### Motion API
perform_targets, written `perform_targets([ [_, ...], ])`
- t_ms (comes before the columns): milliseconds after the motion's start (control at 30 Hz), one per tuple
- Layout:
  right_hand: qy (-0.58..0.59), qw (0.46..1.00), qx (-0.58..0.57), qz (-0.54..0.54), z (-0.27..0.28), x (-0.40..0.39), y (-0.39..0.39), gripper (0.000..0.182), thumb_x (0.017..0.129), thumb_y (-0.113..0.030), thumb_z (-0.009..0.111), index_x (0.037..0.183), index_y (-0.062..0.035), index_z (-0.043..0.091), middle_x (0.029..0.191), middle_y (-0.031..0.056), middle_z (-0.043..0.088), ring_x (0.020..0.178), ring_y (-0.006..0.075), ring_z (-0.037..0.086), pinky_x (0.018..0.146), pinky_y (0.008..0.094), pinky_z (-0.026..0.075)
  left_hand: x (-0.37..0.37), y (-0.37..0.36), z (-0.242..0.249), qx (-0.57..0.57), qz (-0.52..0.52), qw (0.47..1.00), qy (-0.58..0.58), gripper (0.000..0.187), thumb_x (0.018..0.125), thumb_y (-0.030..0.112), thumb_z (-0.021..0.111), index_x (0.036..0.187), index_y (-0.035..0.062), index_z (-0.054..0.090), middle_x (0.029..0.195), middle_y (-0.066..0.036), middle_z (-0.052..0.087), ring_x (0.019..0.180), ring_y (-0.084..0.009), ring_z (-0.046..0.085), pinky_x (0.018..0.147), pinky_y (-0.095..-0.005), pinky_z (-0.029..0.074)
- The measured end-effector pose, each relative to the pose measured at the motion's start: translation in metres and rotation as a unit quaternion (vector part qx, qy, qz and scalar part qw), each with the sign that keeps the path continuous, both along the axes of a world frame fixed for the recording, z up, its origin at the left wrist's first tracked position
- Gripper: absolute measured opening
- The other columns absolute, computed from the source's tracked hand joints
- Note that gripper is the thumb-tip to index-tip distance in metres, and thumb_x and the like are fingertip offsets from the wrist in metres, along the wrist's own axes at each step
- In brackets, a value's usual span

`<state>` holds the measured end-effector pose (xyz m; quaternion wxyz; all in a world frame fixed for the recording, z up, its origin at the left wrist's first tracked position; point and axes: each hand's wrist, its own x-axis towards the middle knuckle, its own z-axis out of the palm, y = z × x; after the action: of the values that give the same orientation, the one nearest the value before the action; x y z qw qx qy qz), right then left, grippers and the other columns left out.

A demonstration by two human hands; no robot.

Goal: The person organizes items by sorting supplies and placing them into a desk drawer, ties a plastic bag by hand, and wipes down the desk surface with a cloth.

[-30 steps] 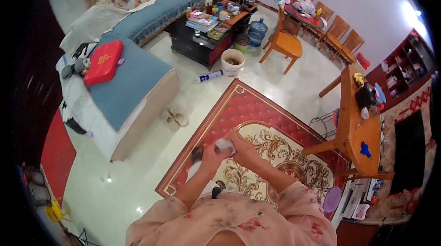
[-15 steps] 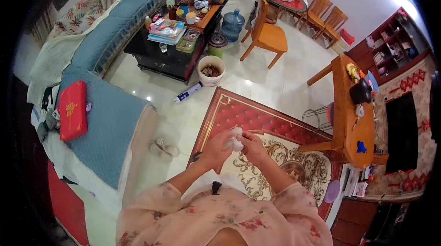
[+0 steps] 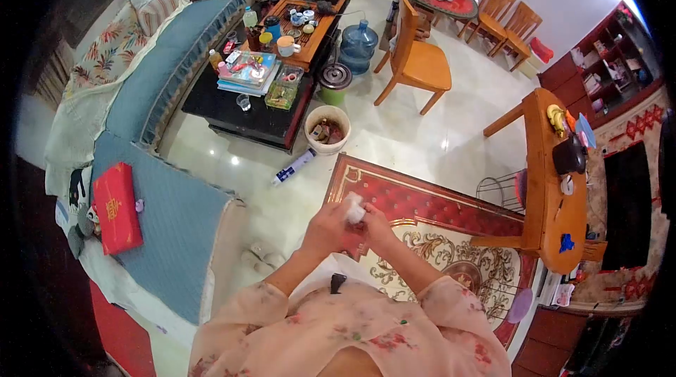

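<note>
A small crumpled white thing point(image 3: 354, 209), perhaps tissue or cloth, is held up in front of my body, above the red border of the patterned rug point(image 3: 422, 197). My left hand point(image 3: 329, 228) has its fingers wrapped round its left side. My right hand point(image 3: 377, 230) pinches it from the right, close against the left hand. The exact fingertips are partly blurred. A white bin point(image 3: 328, 139) with rubbish inside stands on the floor beyond the hands, and a blue and white box point(image 3: 293, 168) lies beside it.
To the left are a blue sofa point(image 3: 162, 215) with a red box point(image 3: 117, 208) and a black coffee table point(image 3: 267, 120) bearing books and cups. A wooden chair point(image 3: 422, 64) and water bottle point(image 3: 358, 46) stand ahead. On the right is a wooden table point(image 3: 563, 215).
The camera view has tilted, so the room sits lower in the frame. Both hands still hold the white thing, which now shows higher between the fingers and more bunched.
</note>
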<state>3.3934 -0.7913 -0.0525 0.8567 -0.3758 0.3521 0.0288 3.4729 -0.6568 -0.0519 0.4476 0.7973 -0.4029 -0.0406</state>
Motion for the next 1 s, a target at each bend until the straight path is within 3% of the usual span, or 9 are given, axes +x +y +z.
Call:
perform_targets([
  [167,0.108,0.987,-0.08,0.084,-0.012,0.087,-0.037,0.03,0.093,-0.013,0.054,0.123,-0.0081,0.051,0.111,0.0065,0.06,0.096,0.0179,0.061,0.073,0.0324,0.051,0.107,-0.019,-0.101,-0.041,0.135,0.933,0.332,0.032,0.077,0.016,0.073,0.103,-0.0008,0.065,0.075,-0.007,0.065,0.068,-0.0197,0.064,0.06,-0.031,0.051],
  [267,0.069,0.995,-0.077,0.014,-0.081,0.139,-0.067,0.03,0.094,-0.015,0.056,0.122,-0.0087,0.053,0.112,0.0058,0.06,0.097,0.0166,0.06,0.073,0.0328,0.051,0.18,-0.055,-0.134,-0.044,0.205,0.872,0.442,0.028,0.081,0.019,0.071,0.098,-0.0005,0.064,0.069,-0.004,0.062,0.062,-0.0117,0.061,0.047,-0.0273,0.046],
  [400,0.113,0.977,-0.181,0.025,-0.091,0.183,-0.092,0.025,0.094,-0.015,0.055,0.117,-0.0063,0.057,0.108,0.0045,0.061,0.094,0.0154,0.061,0.075,0.0324,0.051,0.268,-0.101,-0.197,-0.058,0.232,0.835,0.496,0.029,0.079,0.023,0.073,0.088,-0.0011,0.058,0.078,-0.009,0.063,0.059,-0.0137,0.06,0.042,-0.0299,0.047],
  [567,0.172,0.971,-0.166,-0.025,-0.09,0.186,-0.101,0.021,0.094,-0.012,0.053,0.113,-0.0046,0.06,0.1,0.0035,0.064,0.089,0.0129,0.061,0.078,0.029,0.051,0.36,-0.183,-0.25,0.086,0.235,0.779,0.575,0.032,0.082,0.021,0.069,0.106,0.0036,0.059,0.08,-0.009,0.062,0.065,-0.0184,0.061,0.047,-0.0315,0.053],
  [667,0.174,0.975,-0.117,-0.077,-0.105,0.167,-0.099,0.023,0.095,-0.013,0.054,0.115,-0.0048,0.06,0.099,0.0031,0.064,0.089,0.0116,0.06,0.077,0.0278,0.051,0.392,-0.211,-0.321,0.114,0.215,0.844,0.478,0.036,0.081,0.022,0.068,0.105,-0.0021,0.057,0.088,-0.012,0.062,0.069,-0.0185,0.062,0.051,-0.0324,0.053],
  [767,0.206,0.964,-0.146,-0.087,-0.095,0.159,-0.096,0.021,0.095,-0.015,0.054,0.113,-0.0038,0.06,0.096,0.0039,0.064,0.088,0.0115,0.061,0.077,0.0283,0.05,0.385,-0.223,-0.262,-0.104,0.287,0.76,0.574,0.023,0.085,0.021,0.061,0.096,0.0004,0.057,0.085,-0.01,0.061,0.073,-0.0169,0.062,0.051,-0.0304,0.051],
  [867,0.231,0.944,-0.227,-0.055,-0.104,0.137,-0.094,0.02,0.097,-0.017,0.053,0.108,-0.0027,0.06,0.092,0.0046,0.064,0.083,0.012,0.061,0.075,0.0275,0.05,0.379,-0.197,-0.275,-0.069,0.232,0.776,0.582,0.016,0.088,0.018,0.055,0.089,0.0027,0.058,0.076,-0.007,0.06,0.066,-0.0147,0.061,0.047,-0.0281,0.047],
  [933,0.177,0.902,-0.393,-0.001,-0.139,0.102,-0.082,0.02,0.097,-0.019,0.052,0.105,-0.0024,0.061,0.089,0.0046,0.064,0.08,0.0119,0.061,0.072,0.0264,0.05,0.355,-0.179,-0.27,-0.013,0.229,0.78,0.583,0.017,0.089,0.019,0.053,0.079,0.0053,0.057,0.066,-0.005,0.057,0.055,-0.014,0.057,0.043,-0.0273,0.043],
  [1000,0.179,0.902,-0.393,-0.005,-0.153,0.077,-0.071,0.022,0.098,-0.022,0.052,0.101,-0.0023,0.061,0.086,0.0043,0.064,0.076,0.0117,0.06,0.069,0.0257,0.049,0.317,-0.163,-0.271,0.014,0.205,0.762,0.614,0.02,0.089,0.02,0.053,0.074,0.0062,0.055,0.061,-0.004,0.054,0.045,-0.0145,0.052,0.04,-0.0276,0.041],
])
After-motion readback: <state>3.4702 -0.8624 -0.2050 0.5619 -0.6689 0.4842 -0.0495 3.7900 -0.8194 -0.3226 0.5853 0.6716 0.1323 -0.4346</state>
